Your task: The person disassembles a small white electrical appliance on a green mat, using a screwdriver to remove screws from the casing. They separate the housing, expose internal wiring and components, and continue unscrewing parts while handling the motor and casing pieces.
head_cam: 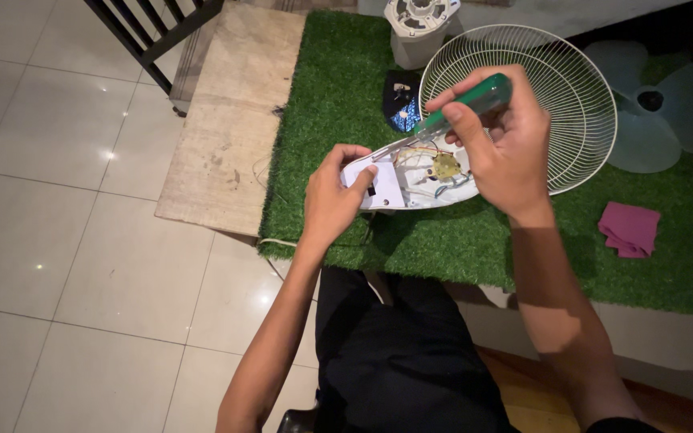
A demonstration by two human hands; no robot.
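Note:
My left hand (332,196) grips the near end of an open white fan housing (411,175) held above a green turf mat. Inside the housing I see thin wires and a small round brass-coloured part (446,166). My right hand (500,144) is closed around a screwdriver with a green see-through handle (475,100). Its shaft points down and left into the open housing, near the wires.
A white wire fan guard (559,80) lies on the green turf mat (475,240). Pale fan blades (659,112) lie at the right, a folded magenta cloth (630,228) near them. A white motor unit (419,28), a dark small part (401,100), a wooden board (230,120) and a black chair frame (154,32) are behind.

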